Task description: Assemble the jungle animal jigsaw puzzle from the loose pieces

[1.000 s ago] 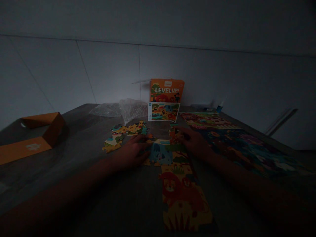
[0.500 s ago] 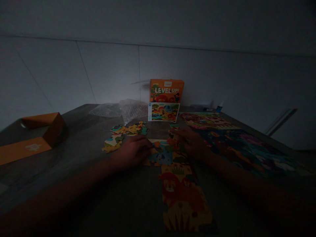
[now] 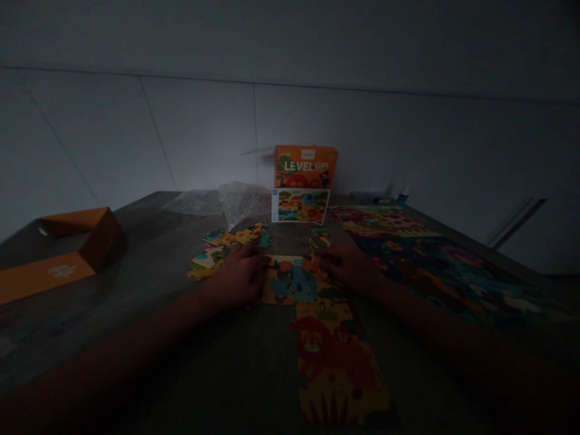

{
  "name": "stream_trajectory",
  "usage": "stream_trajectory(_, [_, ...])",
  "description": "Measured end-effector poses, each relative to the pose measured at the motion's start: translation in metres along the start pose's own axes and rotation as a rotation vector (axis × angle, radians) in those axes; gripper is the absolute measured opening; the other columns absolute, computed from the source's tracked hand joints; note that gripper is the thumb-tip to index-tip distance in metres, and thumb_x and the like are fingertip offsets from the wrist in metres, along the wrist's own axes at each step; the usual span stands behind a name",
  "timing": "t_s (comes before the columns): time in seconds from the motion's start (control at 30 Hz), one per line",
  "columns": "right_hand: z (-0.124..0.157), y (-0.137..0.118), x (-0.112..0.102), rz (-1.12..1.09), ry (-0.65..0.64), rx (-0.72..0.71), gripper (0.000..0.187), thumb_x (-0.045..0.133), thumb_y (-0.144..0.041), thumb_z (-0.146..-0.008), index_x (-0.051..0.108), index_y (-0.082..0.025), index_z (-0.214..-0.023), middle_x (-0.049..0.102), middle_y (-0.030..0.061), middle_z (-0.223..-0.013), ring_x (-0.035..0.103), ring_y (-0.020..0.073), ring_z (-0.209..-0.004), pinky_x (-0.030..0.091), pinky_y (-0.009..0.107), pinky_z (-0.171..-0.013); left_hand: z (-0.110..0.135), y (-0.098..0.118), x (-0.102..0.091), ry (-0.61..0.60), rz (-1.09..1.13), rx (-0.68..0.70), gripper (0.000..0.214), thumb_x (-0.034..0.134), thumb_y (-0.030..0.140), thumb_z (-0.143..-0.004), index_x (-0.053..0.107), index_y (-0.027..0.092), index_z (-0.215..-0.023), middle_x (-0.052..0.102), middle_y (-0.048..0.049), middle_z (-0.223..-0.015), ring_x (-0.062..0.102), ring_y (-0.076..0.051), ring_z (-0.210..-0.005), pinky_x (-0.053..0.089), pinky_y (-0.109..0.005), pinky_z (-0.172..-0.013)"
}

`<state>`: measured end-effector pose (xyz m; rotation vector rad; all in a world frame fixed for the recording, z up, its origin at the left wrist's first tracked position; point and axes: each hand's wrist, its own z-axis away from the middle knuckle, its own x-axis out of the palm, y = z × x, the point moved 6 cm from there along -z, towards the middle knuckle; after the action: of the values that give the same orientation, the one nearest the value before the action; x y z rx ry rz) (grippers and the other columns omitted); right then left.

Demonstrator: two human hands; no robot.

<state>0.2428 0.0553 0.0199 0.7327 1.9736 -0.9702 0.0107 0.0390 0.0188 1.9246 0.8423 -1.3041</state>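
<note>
A partly joined jigsaw puzzle (image 3: 296, 284) lies in front of me, with a blue elephant in its upper section and red lions in the lower one. My left hand (image 3: 240, 275) is closed, its curled fingers at the left edge of the elephant section. At that section's upper right, my right hand (image 3: 353, 266) has bent fingers gripping the puzzle's edge. Dim light hides both sets of fingertips in part. Loose puzzle pieces (image 3: 244, 234) lie beyond my left hand, and a few more pieces (image 3: 321, 232) are just past my right fingers.
An orange box (image 3: 306, 166) stands at the back with a picture card (image 3: 301, 206) against it. Bubble wrap (image 3: 244, 202) lies to its left. An orange cardboard sleeve (image 3: 45, 275) is far left. Other joined puzzles (image 3: 435, 272) and a small bottle (image 3: 403, 196) are at right.
My left hand has shifted slightly left, uncovering more of the elephant section. The right fingers have drawn back a little and bent, showing more of the pieces beyond them.
</note>
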Motion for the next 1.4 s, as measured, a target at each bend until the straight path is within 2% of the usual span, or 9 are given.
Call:
stream_trajectory(0.13, [0.001, -0.006, -0.001, 0.037, -0.010, -0.011, 0.027, 0.063, -0.033, -0.089, 0.074, -0.019, -0.108, 0.071, 0.0089, -0.091, 0.064, 0.0218, -0.081, 0.048, 0.034, -0.073, -0.001, -0.008, -0.001, 0.026, -0.020, -0.051, 0.030, 0.048, 0.022, -0.090, 0.073, 0.019, -0.105, 0.062, -0.0128, -0.111, 0.057, -0.029, -0.106, 0.045, -0.045, -0.098])
stream_trajectory(0.27, [0.004, -0.008, 0.002, 0.035, -0.046, -0.020, 0.049, 0.075, -0.048, -0.077, 0.072, -0.020, -0.117, 0.067, 0.0121, -0.101, 0.064, 0.0264, -0.091, 0.050, 0.038, -0.078, -0.002, -0.004, -0.005, 0.037, -0.030, -0.088, 0.039, 0.049, 0.047, -0.093, 0.075, 0.019, -0.097, 0.064, -0.0128, -0.100, 0.058, -0.030, -0.102, 0.046, -0.046, -0.094])
stream_trajectory(0.37, [0.005, -0.010, 0.005, 0.015, -0.083, -0.049, 0.051, 0.073, -0.047, -0.079, 0.069, -0.021, -0.122, 0.066, 0.0132, -0.111, 0.063, 0.0283, -0.100, 0.050, 0.043, -0.086, -0.001, -0.001, -0.005, 0.016, -0.020, -0.115, 0.049, 0.052, 0.060, -0.088, 0.074, 0.019, -0.102, 0.064, -0.0125, -0.103, 0.057, -0.032, -0.104, 0.046, -0.048, -0.095])
stream_trajectory(0.67, [0.006, -0.018, 0.006, -0.047, -0.089, -0.183, 0.032, 0.064, -0.032, -0.087, 0.070, -0.021, -0.116, 0.068, 0.0110, -0.120, 0.062, 0.0274, -0.111, 0.047, 0.047, -0.098, -0.001, -0.007, 0.000, 0.028, -0.028, -0.125, 0.042, 0.053, 0.052, -0.090, 0.071, 0.016, -0.102, 0.062, -0.0136, -0.105, 0.058, -0.030, -0.104, 0.046, -0.046, -0.097])
stream_trajectory(0.8, [0.006, -0.025, 0.004, -0.078, -0.081, -0.243, 0.025, 0.062, -0.026, -0.087, 0.073, -0.020, -0.108, 0.069, 0.0114, -0.115, 0.064, 0.0259, -0.105, 0.050, 0.046, -0.094, 0.000, -0.005, -0.001, 0.050, -0.015, -0.140, 0.049, 0.056, 0.056, -0.087, 0.067, 0.018, -0.116, 0.060, -0.0132, -0.111, 0.056, -0.031, -0.109, 0.046, -0.046, -0.098])
stream_trajectory(0.9, [0.008, -0.033, 0.004, -0.100, -0.099, -0.293, 0.025, 0.059, -0.023, -0.087, 0.072, -0.020, -0.108, 0.068, 0.0113, -0.112, 0.063, 0.0249, -0.105, 0.050, 0.044, -0.093, 0.000, 0.003, 0.000, 0.045, 0.027, -0.051, 0.048, 0.059, 0.053, -0.087, 0.064, 0.022, -0.124, 0.058, -0.0117, -0.120, 0.053, -0.031, -0.115, 0.045, -0.046, -0.100])
stream_trajectory(1.07, [0.011, -0.041, 0.005, -0.110, -0.138, -0.329, 0.027, 0.055, -0.022, -0.090, 0.070, -0.020, -0.112, 0.065, 0.0108, -0.111, 0.062, 0.0228, -0.103, 0.050, 0.040, -0.092, 0.000, 0.013, 0.002, 0.004, 0.098, 0.078, 0.031, 0.057, 0.043, -0.092, 0.067, 0.022, -0.112, 0.059, -0.0096, -0.119, 0.054, -0.026, -0.114, 0.044, -0.041, -0.102])
stream_trajectory(1.3, [0.013, -0.040, 0.007, -0.096, -0.154, -0.344, 0.028, 0.054, -0.022, -0.090, 0.069, -0.018, -0.113, 0.064, 0.0114, -0.112, 0.061, 0.0215, -0.102, 0.050, 0.037, -0.091, -0.002, 0.011, 0.001, 0.000, 0.123, 0.052, 0.017, 0.050, 0.027, -0.093, 0.064, 0.017, -0.096, 0.062, -0.0088, -0.106, 0.059, -0.022, -0.100, 0.049, -0.034, -0.091])
stream_trajectory(1.4, [0.012, -0.040, 0.006, -0.057, -0.142, -0.332, 0.027, 0.055, -0.023, -0.089, 0.069, -0.019, -0.112, 0.065, 0.0101, -0.110, 0.061, 0.0215, -0.099, 0.050, 0.037, -0.089, 0.000, 0.012, 0.001, -0.006, 0.120, 0.062, 0.020, 0.049, 0.026, -0.093, 0.064, 0.020, -0.105, 0.061, -0.0084, -0.109, 0.057, -0.022, -0.105, 0.047, -0.036, -0.096])
